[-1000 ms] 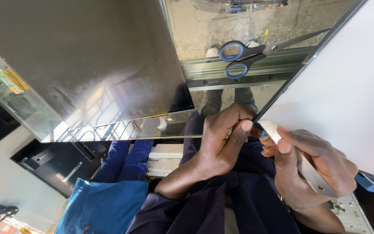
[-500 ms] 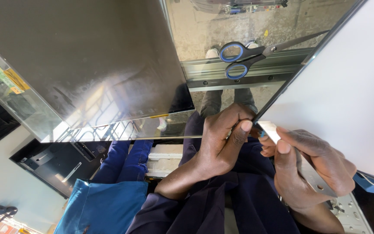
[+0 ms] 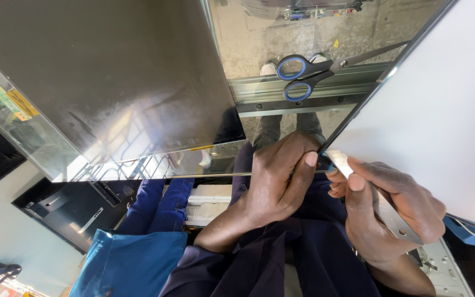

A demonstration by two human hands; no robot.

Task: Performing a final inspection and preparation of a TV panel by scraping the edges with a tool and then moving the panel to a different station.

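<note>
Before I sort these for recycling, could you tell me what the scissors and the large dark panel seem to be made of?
Scissors: grey metal blades, dull sheen; blue-lined black handles, likely plastic. Dark panel: glossy sheet, glass or plastic, judging by its mirror-like reflections.

The left hand (image 3: 281, 176) is curled into a loose fist, with its thumb stretched out and the thumb tip pressing forward. The right hand (image 3: 391, 206) is just beside it, its fingers bent and the thumb laid flat on top, pinching. Both forearms come up from below in dark sleeves.
</note>
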